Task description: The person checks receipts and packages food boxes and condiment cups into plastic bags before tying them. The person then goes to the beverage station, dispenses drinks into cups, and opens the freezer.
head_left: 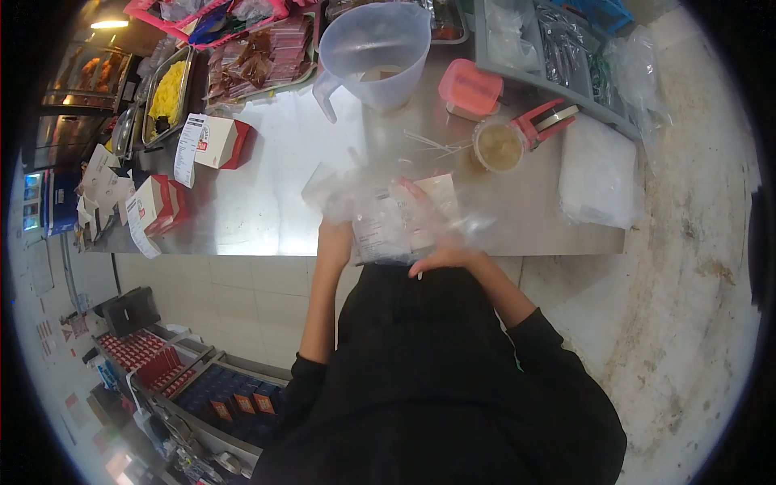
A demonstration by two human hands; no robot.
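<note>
A translucent pitcher (386, 90) stands beside a pink-lidded container (471, 83), between a metal tray (189, 77) of yellow food (167, 91) and a grey organizer (556, 90).

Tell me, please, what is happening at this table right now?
A person in black is at a metal table, with the left hand and right hand at a clear bag near the front edge. A slip and a white-and-red box show there, but blur hides whether the box is fully inside. Two more boxes are to the left, and a tub stands beyond the bag, to the right.
</note>
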